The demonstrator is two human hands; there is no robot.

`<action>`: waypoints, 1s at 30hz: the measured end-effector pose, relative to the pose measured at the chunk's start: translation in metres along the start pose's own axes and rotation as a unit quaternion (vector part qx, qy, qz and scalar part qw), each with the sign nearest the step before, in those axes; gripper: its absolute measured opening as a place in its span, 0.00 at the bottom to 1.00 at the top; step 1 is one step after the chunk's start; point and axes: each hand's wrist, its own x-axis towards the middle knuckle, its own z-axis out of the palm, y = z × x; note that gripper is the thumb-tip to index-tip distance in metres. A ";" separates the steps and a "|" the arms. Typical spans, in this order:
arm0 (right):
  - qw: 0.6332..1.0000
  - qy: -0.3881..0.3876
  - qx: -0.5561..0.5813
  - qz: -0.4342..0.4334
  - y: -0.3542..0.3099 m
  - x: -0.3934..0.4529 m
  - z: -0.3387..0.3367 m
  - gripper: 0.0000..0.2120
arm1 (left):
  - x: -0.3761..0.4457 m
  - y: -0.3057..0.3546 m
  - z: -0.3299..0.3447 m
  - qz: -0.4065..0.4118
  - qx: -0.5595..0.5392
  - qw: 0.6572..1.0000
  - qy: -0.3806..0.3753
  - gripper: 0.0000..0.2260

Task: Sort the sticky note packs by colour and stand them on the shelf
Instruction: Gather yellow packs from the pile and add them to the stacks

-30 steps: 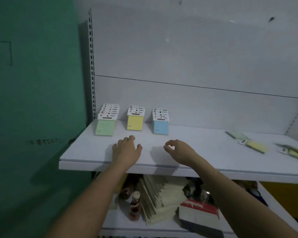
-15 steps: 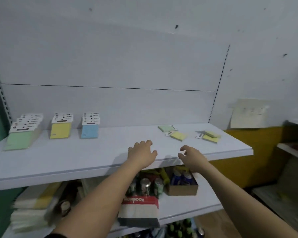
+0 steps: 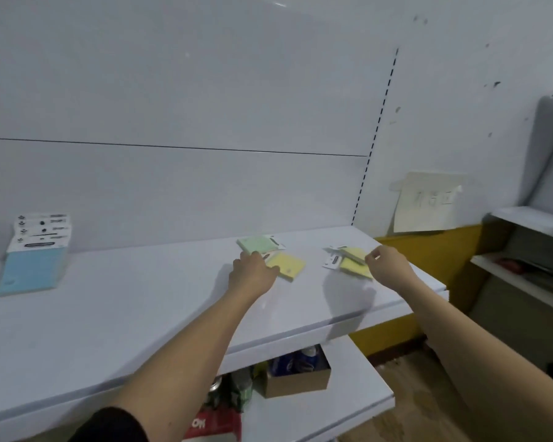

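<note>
On the white shelf (image 3: 141, 314) a row of blue sticky note packs (image 3: 34, 263) stands at the far left. A green pack (image 3: 257, 244) and a yellow pack (image 3: 288, 264) lie flat near the middle right. My left hand (image 3: 253, 272) rests over the edge of these two, fingers spread, holding nothing that I can see. Further right lie two more yellow packs (image 3: 351, 261) with white header cards. My right hand (image 3: 385, 261) hovers at their right edge, fingers curled and slightly apart, touching or nearly touching the upper pack.
The shelf ends at its right corner (image 3: 441, 291). Below, a lower shelf (image 3: 348, 406) holds a brown box of cans (image 3: 297, 374) and a red pack (image 3: 214, 422). A paper sheet (image 3: 425, 202) hangs on the wall; another shelving unit (image 3: 530, 250) stands at right.
My view has swung right, away from the standing green and yellow rows. Both hands have moved forward and right across the shelf to the flat packs.
</note>
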 end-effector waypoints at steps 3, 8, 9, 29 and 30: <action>0.999 0.004 -0.010 0.041 0.020 0.053 -0.003 0.16 | 0.034 0.019 0.020 0.018 0.055 0.998 -0.023 0.28; 0.993 -0.069 -0.069 0.073 0.037 0.108 0.017 0.24 | 0.074 0.054 0.039 0.066 -0.011 0.989 -0.129 0.29; 0.991 -0.084 -0.080 0.072 0.038 0.116 0.018 0.29 | 0.083 0.059 0.039 0.067 -0.026 0.987 -0.143 0.29; 0.892 -0.292 0.342 0.032 0.081 0.238 0.026 0.19 | 0.101 0.130 0.073 -0.158 -0.015 0.987 -0.021 0.36; 0.891 -0.288 0.350 0.031 0.081 0.240 0.028 0.20 | 0.097 0.134 0.075 -0.171 -0.014 0.985 -0.009 0.34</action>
